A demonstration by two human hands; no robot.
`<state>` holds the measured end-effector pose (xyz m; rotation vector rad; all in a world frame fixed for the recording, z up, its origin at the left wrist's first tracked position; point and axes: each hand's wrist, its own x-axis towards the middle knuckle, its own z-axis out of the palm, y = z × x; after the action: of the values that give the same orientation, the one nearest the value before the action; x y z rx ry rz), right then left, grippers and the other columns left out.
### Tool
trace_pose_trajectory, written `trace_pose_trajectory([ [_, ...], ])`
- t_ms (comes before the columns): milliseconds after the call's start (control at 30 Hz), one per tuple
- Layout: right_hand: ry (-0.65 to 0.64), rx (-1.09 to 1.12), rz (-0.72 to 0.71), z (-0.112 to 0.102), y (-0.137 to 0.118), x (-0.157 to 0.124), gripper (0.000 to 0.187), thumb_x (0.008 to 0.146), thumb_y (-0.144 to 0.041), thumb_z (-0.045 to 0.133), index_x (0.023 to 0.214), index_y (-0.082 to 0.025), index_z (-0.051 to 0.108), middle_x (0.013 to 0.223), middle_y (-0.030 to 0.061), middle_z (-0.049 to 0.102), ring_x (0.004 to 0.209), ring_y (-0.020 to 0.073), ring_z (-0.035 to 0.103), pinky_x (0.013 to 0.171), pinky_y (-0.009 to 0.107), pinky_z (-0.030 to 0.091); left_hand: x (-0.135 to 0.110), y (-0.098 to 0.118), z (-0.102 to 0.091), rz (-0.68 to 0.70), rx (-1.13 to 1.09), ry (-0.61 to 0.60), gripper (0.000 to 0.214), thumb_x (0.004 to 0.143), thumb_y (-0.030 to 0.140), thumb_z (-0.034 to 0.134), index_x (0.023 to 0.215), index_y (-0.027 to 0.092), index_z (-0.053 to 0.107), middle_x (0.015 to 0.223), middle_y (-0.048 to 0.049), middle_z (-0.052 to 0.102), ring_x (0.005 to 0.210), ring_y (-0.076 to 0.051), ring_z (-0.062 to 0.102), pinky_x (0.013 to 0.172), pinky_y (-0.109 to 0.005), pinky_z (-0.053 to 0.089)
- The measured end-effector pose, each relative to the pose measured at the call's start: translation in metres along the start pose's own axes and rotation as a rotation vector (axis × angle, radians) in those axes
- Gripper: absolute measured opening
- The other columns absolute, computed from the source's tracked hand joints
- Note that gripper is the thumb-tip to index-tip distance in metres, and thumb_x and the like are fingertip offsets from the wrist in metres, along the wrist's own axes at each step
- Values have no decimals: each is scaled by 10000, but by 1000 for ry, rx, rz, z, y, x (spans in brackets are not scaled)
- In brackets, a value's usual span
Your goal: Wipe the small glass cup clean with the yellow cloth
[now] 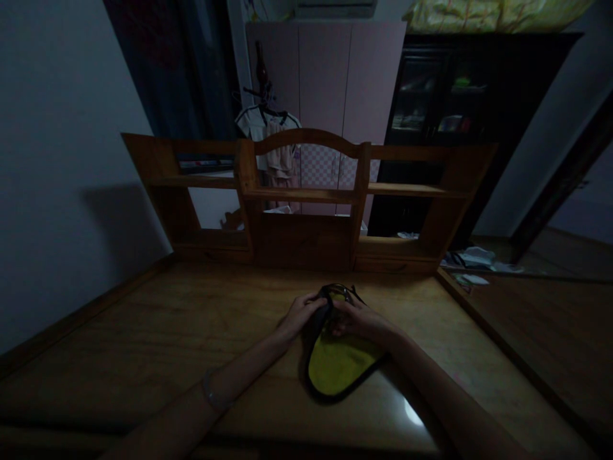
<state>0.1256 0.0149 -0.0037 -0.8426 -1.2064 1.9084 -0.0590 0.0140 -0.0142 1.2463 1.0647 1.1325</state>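
Over the near edge of the tabletop [211, 319], two bare forearms reach in; one bracelet [209, 391] on the left. One bright spot of reflected light [412, 412] on the wood, beside the right forearm.

One yellow piece [338, 370], rounded at its near end and edged in black, lies on the tabletop around its middle, below both hands. Left hand [302, 314]: thumb and fingers pinching the black edging at upper left. Right hand [361, 319]: fingers bent in over the upper part of the yellow face; too dim to tell whether they pinch anything. Thin dark loops [341, 291] at the top, between the hands; kind unclear.

Behind: one wooden shelf unit [301, 195], three bays across, two drawer fronts low down, one at each end.

Farther off: at least two hanging garments, one white top [252, 124] with dark trim, one pinkish piece [282, 153]. One pink wardrobe [325, 76], three tall panels showing. One black cabinet [502, 108] to its right, one yellow bundle [498, 16] on top.
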Motion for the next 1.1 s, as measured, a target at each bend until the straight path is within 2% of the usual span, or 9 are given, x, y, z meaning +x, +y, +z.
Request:
trace_pose_trajectory([
  [333, -43, -63, -7, -6, 8, 7, 477, 826, -398, 661, 1209, -208, 449, 717, -4, 702, 506, 153, 666, 522, 285, 574, -1, 2, -1, 55, -6, -4, 361, 748, 368, 668, 1043, 164, 702, 1019, -40, 724, 918, -199, 655, 793, -265, 480],
  [600, -66, -89, -6, -4, 7, 5, 431, 835, -417, 640, 1163, -187, 481, 672, 0, 695, 522, 166, 673, 529, 284, 564, 1, -1, -2, 49, -37, 6, 423, 740, 385, 700, 1101, 165, 685, 1104, -64, 706, 988, -222, 648, 843, -292, 485],
  [900, -36, -92, -13, -1, 6, 4, 600, 797, -420, 698, 1279, -234, 395, 734, -28, 677, 520, 135, 646, 546, 283, 571, 4, -3, -4, 48, -65, 29, 433, 676, 365, 779, 1046, 156, 699, 1081, -89, 713, 958, -226, 659, 825, -291, 497],
  [1100, -42, -112, 2, -4, 7, 6, 663, 796, -422, 705, 1325, -263, 339, 734, -35, 673, 522, 139, 655, 572, 297, 577, 6, -5, -5, 55, -71, 74, 468, 640, 399, 812, 1025, 169, 680, 963, -81, 731, 857, -211, 676, 756, -281, 508],
])
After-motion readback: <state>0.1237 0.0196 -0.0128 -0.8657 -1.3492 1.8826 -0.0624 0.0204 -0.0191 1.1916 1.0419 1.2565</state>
